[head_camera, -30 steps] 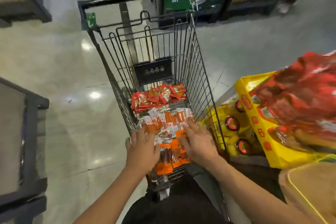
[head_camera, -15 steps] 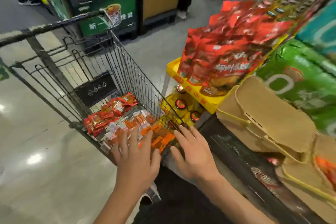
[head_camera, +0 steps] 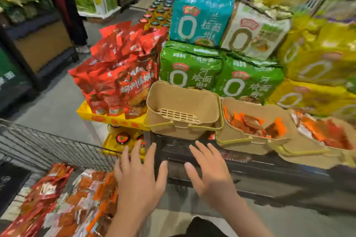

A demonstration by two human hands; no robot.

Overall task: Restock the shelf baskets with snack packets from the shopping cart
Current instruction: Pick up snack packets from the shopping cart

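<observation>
Orange and red snack packets (head_camera: 63, 200) lie in the wire shopping cart (head_camera: 48, 148) at lower left. On the dark shelf stand three tan baskets: the left basket (head_camera: 183, 106) holds nothing, the middle basket (head_camera: 252, 121) and the right basket (head_camera: 323, 136) hold orange packets. My left hand (head_camera: 137, 177) hovers with fingers spread over the cart's right edge. My right hand (head_camera: 211, 173), also spread and holding nothing, is in front of the shelf just below the empty basket.
Red snack bags (head_camera: 119, 75) fill a yellow tray (head_camera: 107, 119) left of the baskets. Large green, teal, white and yellow noodle packs (head_camera: 221, 75) are stacked behind them. The dark shelf edge (head_camera: 240, 161) runs across in front. A person stands at far left.
My view has swung right and up from the cart to the shelf. Both hands have lifted off the packets in the cart and moved right toward the shelf, holding nothing.
</observation>
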